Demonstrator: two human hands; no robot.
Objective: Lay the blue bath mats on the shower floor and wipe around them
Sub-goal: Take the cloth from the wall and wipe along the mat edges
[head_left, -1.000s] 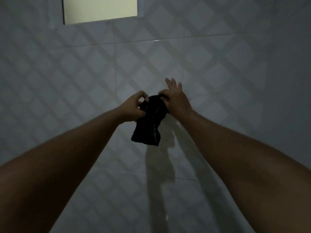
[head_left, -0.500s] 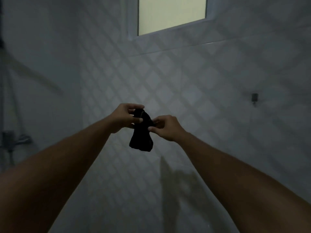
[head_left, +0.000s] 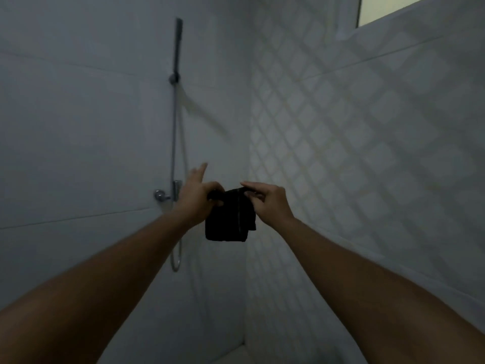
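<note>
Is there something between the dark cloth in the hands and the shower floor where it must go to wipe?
Nothing visible does. The dark cloth hangs in the air, pinched at its top by the left hand and the right hand. Below it only the wall corner shows, and a small strip of floor at the bottom; no mats are in view.

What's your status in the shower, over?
Left hand and right hand both gripping a dark cloth, held up at the wall corner. No bath mats in view. Nothing in the way.

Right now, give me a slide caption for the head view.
Both hands, left and right, hold a dark cloth in a tiled shower corner.
</note>
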